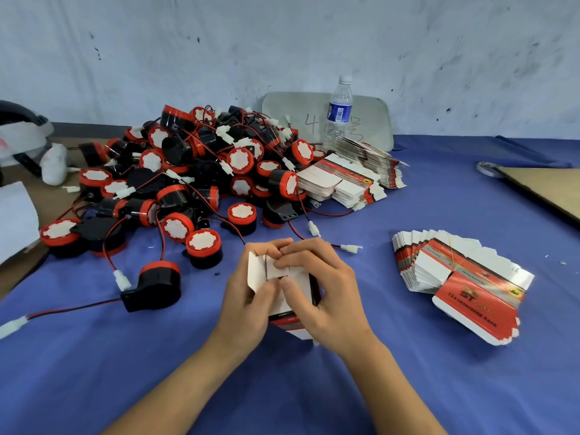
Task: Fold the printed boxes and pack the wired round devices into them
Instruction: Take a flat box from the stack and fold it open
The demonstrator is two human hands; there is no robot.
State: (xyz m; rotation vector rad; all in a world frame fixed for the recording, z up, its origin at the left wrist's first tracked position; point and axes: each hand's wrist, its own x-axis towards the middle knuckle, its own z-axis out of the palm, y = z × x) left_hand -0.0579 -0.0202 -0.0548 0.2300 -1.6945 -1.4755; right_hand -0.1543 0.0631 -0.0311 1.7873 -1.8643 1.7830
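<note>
A person's two hands work a half-formed printed box [272, 269] over the blue-covered table [408, 387], near its front centre. The left hand [248, 304] curls round the box's left side with its thumb pressed on the white inner flaps. The right hand [324, 293] wraps the right side, its fingertips pinching the top flaps together and its thumb meeting the left thumb at the middle. The red-and-black printed faces show only at the lower edge, beneath the palms. Behind the hands sprawls a pile of wired round devices [194, 171] (black bodies, red caps with white centres, red-and-black leads ending in white plugs). One lone device [158, 284] lies on its side just left of the hands. To the right, apart from the hands, a fanned stack of flat boxes [455, 277] rests on the cloth, and more flat boxes [351, 180] are heaped against the pile's right edge at the back. A clear water bottle [339, 111] stands upright behind them, in front of a pale board [373, 120] leaning on the wall. A brown cardboard sheet [546, 189] lies at the far right edge.
</note>
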